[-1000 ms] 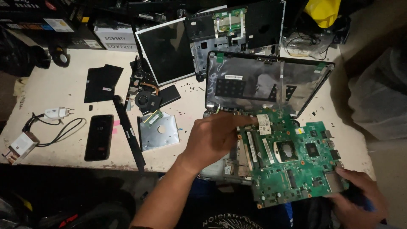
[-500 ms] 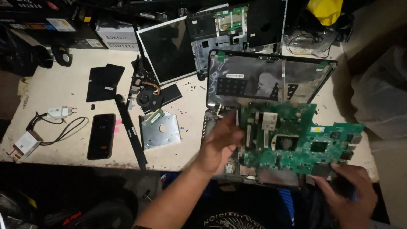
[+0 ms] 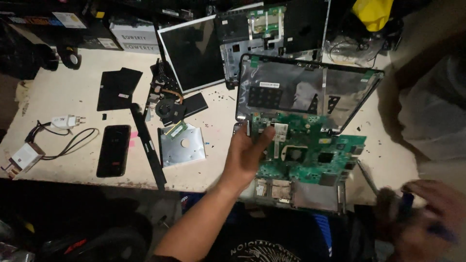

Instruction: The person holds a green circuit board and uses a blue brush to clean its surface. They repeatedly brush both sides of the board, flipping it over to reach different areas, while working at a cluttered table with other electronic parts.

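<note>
— Head view: where is the left hand (image 3: 247,153)?

— Over the left edge of the green circuit board (image 3: 310,153), fingers spread loose, palm open, gripping nothing. Whether it touches the board I cannot tell.

— And the board itself?

— It lies flat on the open laptop base (image 3: 296,187) at the near edge of the workbench (image 3: 73,97), just in front of the grey laptop shell (image 3: 306,94).

— The right hand (image 3: 427,213)?

— Low at the right, blurred. It seems to be curled around a dark tool with a blue handle (image 3: 405,201), but the grip is too smeared to be sure.

— Anything to the left?

— A metal drive bracket (image 3: 182,145), a cooling fan (image 3: 167,109), a black phone (image 3: 114,150) and a white charger (image 3: 63,121) with its cable.
</note>
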